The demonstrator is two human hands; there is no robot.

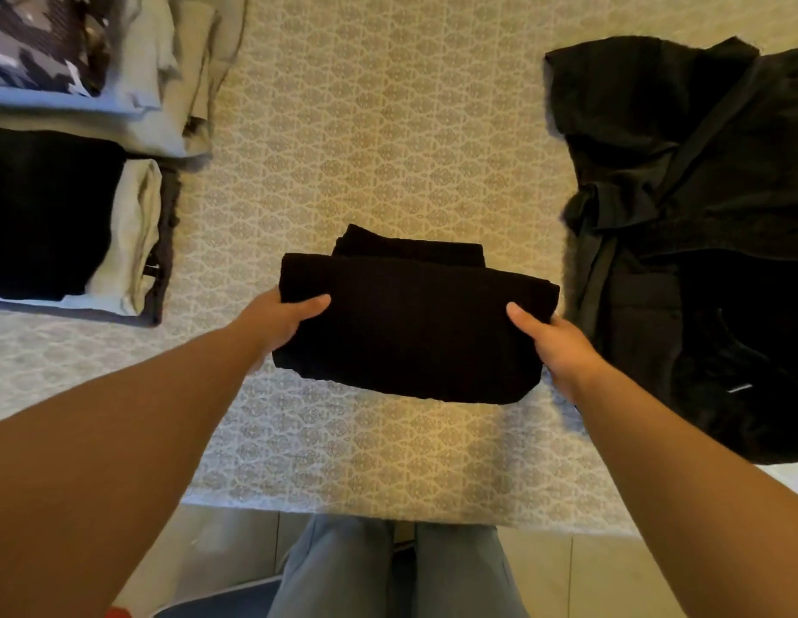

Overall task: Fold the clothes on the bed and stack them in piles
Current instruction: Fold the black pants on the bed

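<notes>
A folded black garment (410, 323) sits in the middle of the bed (388, 127), which has a patterned beige cover. My left hand (281, 321) grips its left edge, thumb on top and fingers hidden underneath. My right hand (555, 345) grips its right edge the same way. To the left are two piles of folded clothes: a near pile (76, 225) with a black item on top and a far pile (85, 60) with a dark patterned item on top. An unfolded heap of black clothes (691, 225) lies to the right.
The bed's near edge (388, 515) runs across the lower part of the view. Below it are my legs in grey trousers (388, 573) and a tiled floor (588, 577). Bare patterned cover shows behind the held garment.
</notes>
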